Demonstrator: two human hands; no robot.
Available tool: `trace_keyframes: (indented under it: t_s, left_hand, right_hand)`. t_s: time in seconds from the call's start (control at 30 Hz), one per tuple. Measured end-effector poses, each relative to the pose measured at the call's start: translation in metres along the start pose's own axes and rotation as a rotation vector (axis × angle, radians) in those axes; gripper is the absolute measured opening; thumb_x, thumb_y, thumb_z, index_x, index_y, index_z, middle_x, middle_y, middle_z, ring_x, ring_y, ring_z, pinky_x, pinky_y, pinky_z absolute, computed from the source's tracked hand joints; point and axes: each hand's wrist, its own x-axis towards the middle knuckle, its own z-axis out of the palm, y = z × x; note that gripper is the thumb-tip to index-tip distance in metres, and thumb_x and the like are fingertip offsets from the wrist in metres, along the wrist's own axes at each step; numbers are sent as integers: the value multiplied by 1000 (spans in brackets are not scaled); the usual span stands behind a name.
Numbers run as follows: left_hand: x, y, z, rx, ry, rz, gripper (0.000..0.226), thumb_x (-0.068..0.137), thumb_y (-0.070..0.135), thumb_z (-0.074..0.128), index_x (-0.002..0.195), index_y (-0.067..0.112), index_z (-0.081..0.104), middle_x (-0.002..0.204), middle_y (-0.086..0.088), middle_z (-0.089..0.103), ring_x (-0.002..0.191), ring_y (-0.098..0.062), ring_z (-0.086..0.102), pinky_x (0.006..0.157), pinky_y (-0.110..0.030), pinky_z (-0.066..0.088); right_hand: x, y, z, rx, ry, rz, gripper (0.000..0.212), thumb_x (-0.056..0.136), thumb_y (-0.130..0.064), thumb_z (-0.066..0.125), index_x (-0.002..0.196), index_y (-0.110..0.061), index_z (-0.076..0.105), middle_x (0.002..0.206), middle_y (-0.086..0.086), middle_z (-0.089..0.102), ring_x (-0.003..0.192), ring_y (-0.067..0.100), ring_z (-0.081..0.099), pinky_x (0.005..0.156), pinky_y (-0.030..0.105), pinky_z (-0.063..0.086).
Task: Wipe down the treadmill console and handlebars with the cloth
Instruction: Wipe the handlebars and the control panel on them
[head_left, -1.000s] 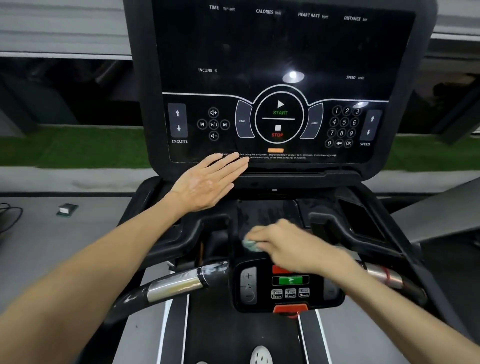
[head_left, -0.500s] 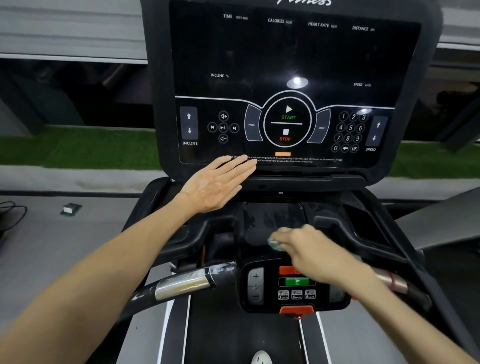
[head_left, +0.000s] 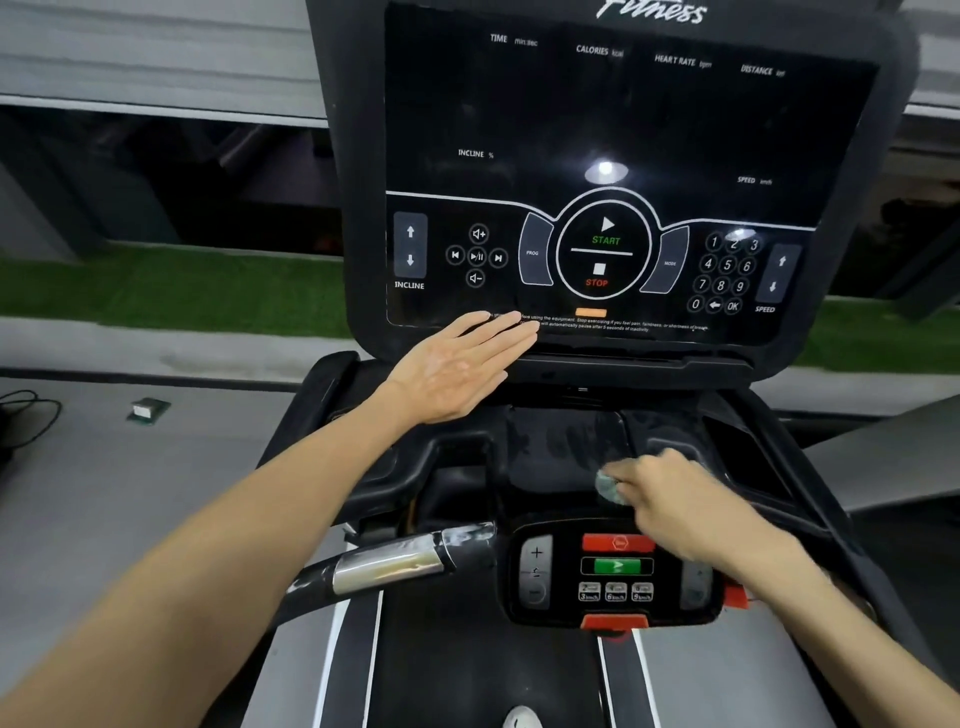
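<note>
Flatly, left hand (head_left: 457, 366) presses console (head_left: 623, 119) — right hand (head_left: 680, 501) grips cloth (head_left: 609, 489).

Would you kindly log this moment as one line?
right hand: presses cloth on tray | left hand: flat on console edge

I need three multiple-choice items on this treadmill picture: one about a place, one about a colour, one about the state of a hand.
1. The cloth lies where? A) on the flat panel below the screen B) on the belt C) on the floor
2. The button just above the green button is: A) blue B) red C) white
3. The left hand is: A) gripping a handlebar B) clenched C) flat at the lower edge of the console

1 A, the right hand holds it there; 2 B, it shows red; 3 C, its fingers lie straight.
</note>
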Motion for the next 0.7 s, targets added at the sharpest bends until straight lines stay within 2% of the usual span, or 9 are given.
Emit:
trace_keyframes:
  t_s: [0.07, 0.2, 0.27, 0.37, 0.47, 0.53, 0.6, 0.7]
  left_hand:
    - [0, 1, 1, -1, 1, 0, 54, 106, 31, 23, 154, 8, 20, 162, -5, 21, 149, -22, 20, 120, -39, 14]
    - [0, 0, -1, 4, -7, 3, 54, 105, 30, 23, 155, 8, 19, 162, -5, 20, 149, -22, 20, 120, -39, 16]
    - [0, 0, -1, 3, -9, 5, 54, 105, 30, 24, 155, 8, 19, 162, -5, 20, 148, -22, 21, 120, -39, 17]
    - [0, 0, -1, 4, -8, -7, 55, 105, 31, 25, 155, 8, 19, 162, -5, 21, 148, -23, 21, 120, -40, 17]
    - [1, 1, -1, 6, -10, -7, 55, 105, 31, 25, 154, 8, 20, 162, -5, 22, 148, -23, 22, 119, -40, 17]
    - [1, 1, -1, 12, -4, -10, 55, 105, 31, 26, 154, 8, 21, 162, -5, 22, 148, -23, 23, 119, -39, 18]
    - [1, 2, -1, 8, -6, -14, 55, 105, 31, 26, 154, 8, 21, 161, -5, 22, 148, -23, 23, 119, -39, 18]
    - [1, 2, 0, 7, -24, -14, 55, 105, 30, 25, 155, 9, 17, 163, -4, 19, 149, -22, 20, 120, -39, 15]
  right_hand:
    - [12, -20, 7, 18, -11, -40, 24, 87, -10, 46, 98, -25, 61, 102, 12, 66, 97, 36, 62, 76, 35, 49]
    - [34, -65, 17, 137, -102, -195, 29, 94, -11, 45, 112, -22, 65, 112, 13, 65, 102, 38, 59, 85, 36, 50]
    - [34, -61, 17, 174, -114, -212, 31, 96, -13, 44, 117, -24, 64, 116, 11, 64, 106, 36, 58, 89, 39, 49]
    - [23, -20, 8, 191, -100, -114, 32, 97, -16, 47, 121, -30, 63, 118, 12, 65, 110, 31, 59, 97, 38, 47]
    - [12, 28, 2, 180, -87, 34, 33, 97, -16, 48, 125, -28, 62, 116, 10, 67, 108, 27, 62, 94, 34, 48]
    - [9, 35, 5, 167, -61, 52, 35, 97, -15, 47, 126, -28, 62, 116, 9, 67, 109, 27, 62, 90, 29, 47]
    - [14, 20, 12, 179, -17, -7, 36, 95, -15, 48, 124, -31, 62, 117, 7, 68, 110, 28, 62, 93, 31, 47]
    - [27, -23, 25, 219, -18, -191, 35, 95, -15, 47, 121, -33, 61, 123, 0, 65, 114, 29, 58, 99, 39, 46]
